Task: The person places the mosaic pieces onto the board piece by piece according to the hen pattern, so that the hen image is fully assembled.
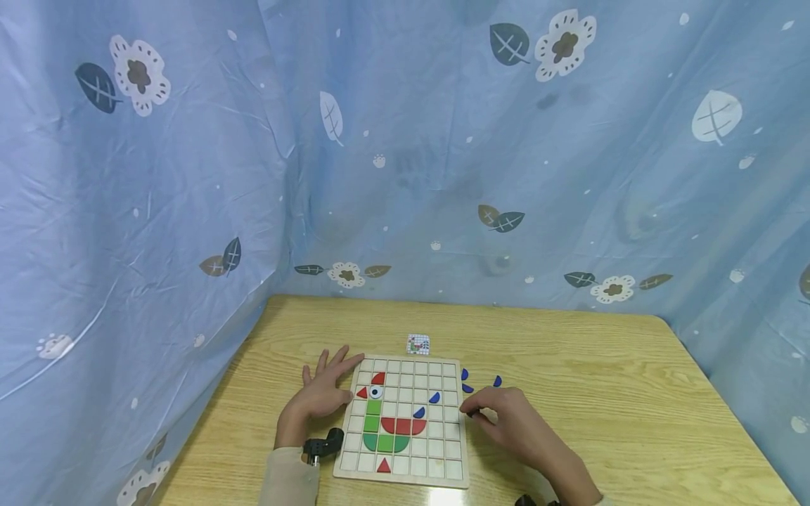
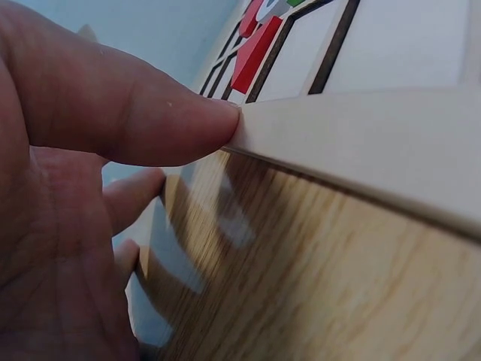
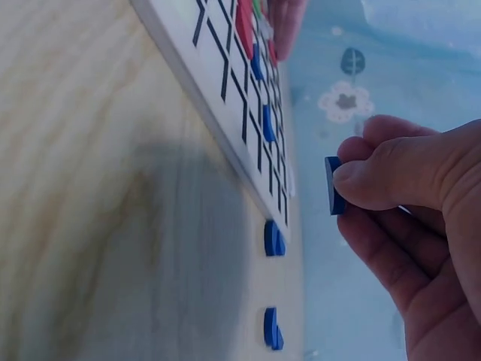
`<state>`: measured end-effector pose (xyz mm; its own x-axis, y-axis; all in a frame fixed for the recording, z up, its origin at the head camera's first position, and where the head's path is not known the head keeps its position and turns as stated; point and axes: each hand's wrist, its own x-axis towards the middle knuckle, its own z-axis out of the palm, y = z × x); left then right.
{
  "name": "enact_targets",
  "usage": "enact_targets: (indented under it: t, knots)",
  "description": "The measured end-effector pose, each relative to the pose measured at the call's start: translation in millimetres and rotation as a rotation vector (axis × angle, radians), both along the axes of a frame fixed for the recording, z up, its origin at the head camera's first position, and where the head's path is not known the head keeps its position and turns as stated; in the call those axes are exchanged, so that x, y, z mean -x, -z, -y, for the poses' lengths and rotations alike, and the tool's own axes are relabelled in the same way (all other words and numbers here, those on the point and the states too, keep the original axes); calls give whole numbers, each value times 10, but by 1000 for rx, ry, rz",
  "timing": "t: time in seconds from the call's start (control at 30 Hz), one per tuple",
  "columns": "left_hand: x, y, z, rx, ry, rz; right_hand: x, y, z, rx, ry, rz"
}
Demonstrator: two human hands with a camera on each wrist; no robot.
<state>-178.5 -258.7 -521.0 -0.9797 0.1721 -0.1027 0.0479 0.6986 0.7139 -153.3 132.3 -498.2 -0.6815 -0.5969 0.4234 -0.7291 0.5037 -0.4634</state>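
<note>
A wooden grid board (image 1: 436,450) lies on the table, with colored pieces forming a bird-like shape. My left hand (image 1: 319,397) has its fingers spread at the board's left edge; its thumb (image 2: 173,120) touches the rim and the forefinger reaches the far left corner. To the right of the board, my right hand (image 1: 515,422) pinches a blue half-round piece (image 3: 334,186) between thumb and fingers, raised off the table. Two blue pieces sit on the grid, one of them (image 1: 434,398) nearer the right side. Red pieces (image 1: 403,426), green squares (image 1: 374,407) and a white eye piece (image 1: 376,392) fill other cells.
Several loose blue pieces (image 1: 497,381) lie on the table beyond my right hand, two close to the board's right edge. A small pattern card (image 1: 418,344) lies behind the board. Blue floral curtain (image 1: 405,176) hangs behind and along the sides of the wooden table (image 1: 601,393).
</note>
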Motion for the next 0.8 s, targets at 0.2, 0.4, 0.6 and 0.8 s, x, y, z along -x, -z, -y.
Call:
enact_targets:
  t: [0.2, 0.4, 0.6, 0.8]
  knots:
    - [6, 15, 9, 11, 3, -6, 120, -12, 148, -17, -68, -25]
    - [5, 15, 8, 7, 3, -9, 194, 50, 274, -31, -96, -5]
    - [7, 16, 4, 7, -3, -11, 234, 130, 372, -55, -101, 25]
    - [7, 12, 2, 12, -9, -11, 246, 185, 459, -45, -108, 42]
